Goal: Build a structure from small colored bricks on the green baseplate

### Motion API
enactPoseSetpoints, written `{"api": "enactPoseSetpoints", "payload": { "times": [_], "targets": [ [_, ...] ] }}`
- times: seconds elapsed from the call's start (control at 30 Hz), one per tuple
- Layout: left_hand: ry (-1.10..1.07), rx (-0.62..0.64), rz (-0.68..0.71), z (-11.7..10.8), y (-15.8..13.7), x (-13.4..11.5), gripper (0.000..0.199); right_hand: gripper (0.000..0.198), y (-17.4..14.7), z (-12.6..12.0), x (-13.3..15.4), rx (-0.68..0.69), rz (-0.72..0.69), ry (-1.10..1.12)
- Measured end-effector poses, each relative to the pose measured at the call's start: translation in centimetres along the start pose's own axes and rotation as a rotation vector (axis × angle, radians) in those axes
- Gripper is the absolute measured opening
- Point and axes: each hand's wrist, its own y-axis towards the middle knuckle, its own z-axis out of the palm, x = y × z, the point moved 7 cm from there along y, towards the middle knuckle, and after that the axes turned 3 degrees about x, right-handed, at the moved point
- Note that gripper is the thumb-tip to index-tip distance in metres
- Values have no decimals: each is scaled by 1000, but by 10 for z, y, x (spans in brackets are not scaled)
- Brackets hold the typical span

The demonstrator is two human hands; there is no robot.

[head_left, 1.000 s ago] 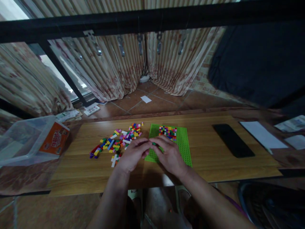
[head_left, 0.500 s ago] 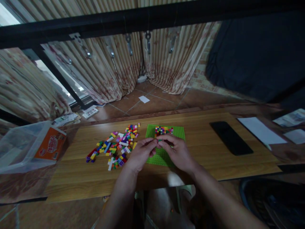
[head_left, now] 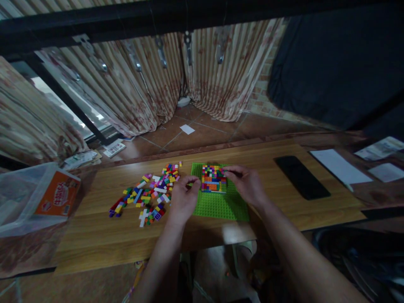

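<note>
A block of many-coloured building bricks (head_left: 213,185) stands on the far part of a green studded baseplate (head_left: 221,208). My right hand (head_left: 248,183) reaches in from the right, its thumb and forefinger pinched on a small building brick at the block's far right corner. The brick is mostly hidden by the fingertips. Left of the block, my left hand (head_left: 183,200) hovers over the baseplate's edge with its fingers curled and the thumb near the forefinger. Whatever those fingers hold, if anything, does not show. Loose bricks (head_left: 147,195) lie spread out left of that hand.
A black phone (head_left: 302,176) lies on the wooden table (head_left: 104,240) to the right, beside a white sheet (head_left: 341,166). On the left stands a clear plastic box (head_left: 23,198) with an orange label. A dark metal bar (head_left: 126,27) crosses above the far side.
My hands have parted from where they met over the baseplate. The right one went to the block's right corner, the left one drew slightly left. The brick block is now more visible.
</note>
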Motion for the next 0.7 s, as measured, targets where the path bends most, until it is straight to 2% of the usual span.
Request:
{"api": "enactPoseSetpoints", "payload": {
  "times": [0.17, 0.37, 0.7],
  "targets": [
    [142, 77, -35, 10, -4, 2, 28, 15, -1, 11, -5, 9, 25, -35],
    [136, 167, -62, 19, -9, 0, 30, 16, 2, 15, -6, 52, 15, -117],
    [129, 176, -34, 19, -12, -4, 33, 13, -1, 19, 8, -34, -15, -256]
  ]
}}
